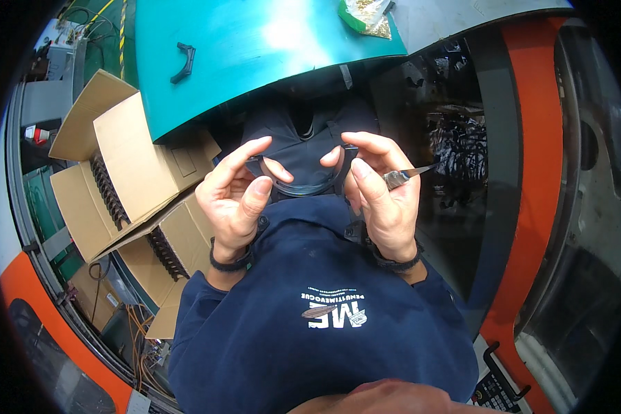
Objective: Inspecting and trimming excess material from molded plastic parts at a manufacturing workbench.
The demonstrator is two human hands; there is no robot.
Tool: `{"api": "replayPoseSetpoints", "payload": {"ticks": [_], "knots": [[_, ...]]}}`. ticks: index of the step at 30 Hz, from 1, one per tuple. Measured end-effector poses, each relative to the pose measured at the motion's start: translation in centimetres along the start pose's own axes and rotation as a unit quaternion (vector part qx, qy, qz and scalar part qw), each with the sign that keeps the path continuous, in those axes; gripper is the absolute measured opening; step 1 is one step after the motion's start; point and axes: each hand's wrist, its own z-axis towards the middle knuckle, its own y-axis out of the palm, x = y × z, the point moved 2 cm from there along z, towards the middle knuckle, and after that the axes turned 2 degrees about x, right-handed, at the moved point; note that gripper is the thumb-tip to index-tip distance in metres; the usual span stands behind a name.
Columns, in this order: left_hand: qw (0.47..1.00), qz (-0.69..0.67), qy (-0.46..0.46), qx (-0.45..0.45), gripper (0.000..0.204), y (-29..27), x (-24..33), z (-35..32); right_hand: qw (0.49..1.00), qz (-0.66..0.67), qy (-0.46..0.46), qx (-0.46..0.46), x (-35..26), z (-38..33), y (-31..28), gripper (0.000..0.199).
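Note:
In front of my lap I hold up a black curved plastic part [301, 190], bowed like a wide U. My left hand [233, 196] pinches one end of it between thumb and fingers. The other end sits in the fingers of my right hand [383, 196]. Tucked in that same hand is a small knife [396, 181], its handle wrapped and its pointed blade sticking out to the right, away from the part.
Ahead is a green table [221, 76] with a black angled piece [184, 63] and a clear bag of small brass-coloured pieces [372, 19]. Open cardboard boxes [134, 141] at the left hold rows of black parts [107, 190]. Orange machine framing [531, 159] stands on the right.

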Motion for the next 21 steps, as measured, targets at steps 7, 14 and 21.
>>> {"api": "replayPoseSetpoints", "payload": {"ticks": [7,14,21], "knots": [[1.000,0.001,0.005,0.012,0.050,-0.1,-0.2,0.0,1.000,-0.005,0.011,-0.001,0.1,0.0,-0.1,0.026],[0.999,-0.022,0.031,0.001,0.048,0.0,-0.4,-0.1,1.000,-0.004,0.013,-0.002,0.3,0.3,-0.3,0.026],[0.997,0.029,0.051,-0.056,0.042,0.7,-1.0,-0.3,1.000,0.020,0.001,0.024,-0.2,0.6,-0.2,0.030]]}}
